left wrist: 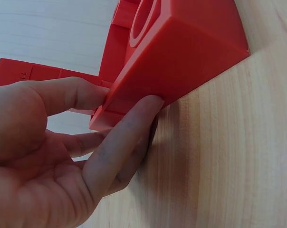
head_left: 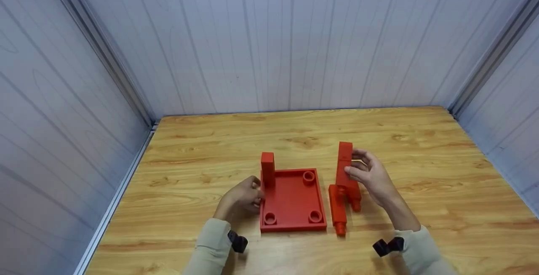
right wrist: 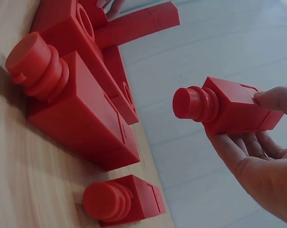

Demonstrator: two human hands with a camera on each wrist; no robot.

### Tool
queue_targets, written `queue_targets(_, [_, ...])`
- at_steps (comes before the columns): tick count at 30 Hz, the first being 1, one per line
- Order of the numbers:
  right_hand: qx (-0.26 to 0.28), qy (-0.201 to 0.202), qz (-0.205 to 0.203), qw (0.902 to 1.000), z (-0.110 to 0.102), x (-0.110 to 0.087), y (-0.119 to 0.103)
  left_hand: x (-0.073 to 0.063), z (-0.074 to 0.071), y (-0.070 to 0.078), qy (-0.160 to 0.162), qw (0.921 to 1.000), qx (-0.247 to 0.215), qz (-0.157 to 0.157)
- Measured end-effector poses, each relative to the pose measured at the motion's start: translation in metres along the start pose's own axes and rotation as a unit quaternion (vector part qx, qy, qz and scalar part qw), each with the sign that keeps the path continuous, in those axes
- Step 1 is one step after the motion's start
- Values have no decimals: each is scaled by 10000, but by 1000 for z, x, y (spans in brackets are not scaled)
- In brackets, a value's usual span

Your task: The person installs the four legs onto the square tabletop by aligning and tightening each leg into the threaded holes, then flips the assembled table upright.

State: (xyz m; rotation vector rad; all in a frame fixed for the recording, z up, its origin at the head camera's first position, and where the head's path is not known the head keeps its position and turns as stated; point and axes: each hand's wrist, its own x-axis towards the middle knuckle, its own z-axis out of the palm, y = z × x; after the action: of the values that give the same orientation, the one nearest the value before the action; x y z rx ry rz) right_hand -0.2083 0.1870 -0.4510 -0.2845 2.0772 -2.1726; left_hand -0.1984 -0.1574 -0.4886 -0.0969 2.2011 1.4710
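1 red sq. post (head_left: pixel 343 161) pinched midbody in R grip (head_left: pixel 374 178), plug end (right wrist: pixel 183 103) free | L grip (head_left: pixel 242 193) pinches tray wall (left wrist: pixel 181 61), prob. to steady it | 2 other posts (head_left: pixel 337 205) on bench (head_left: pixel 168 207)

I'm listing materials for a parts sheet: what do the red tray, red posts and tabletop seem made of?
Red tray: probably hard plastic, satin finish; uniform colour and soft sheen suggest it.
Red posts: likely the same plastic, with crisp edges and smooth moulded-looking rings.
Tabletop: wood or wood-print laminate, slightly glossy; grain shows and light reflects, but which is unclear.
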Motion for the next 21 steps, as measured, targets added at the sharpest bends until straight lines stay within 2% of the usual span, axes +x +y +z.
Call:
queue_targets(11, [-126,-60,-297,9995,18,9,3,0,0,0,4,9999,-67,-81])
queue_targets(21, [-104,-134,-503,9986,28,19,6,-1,0,-2,-15,9998,-213,22])
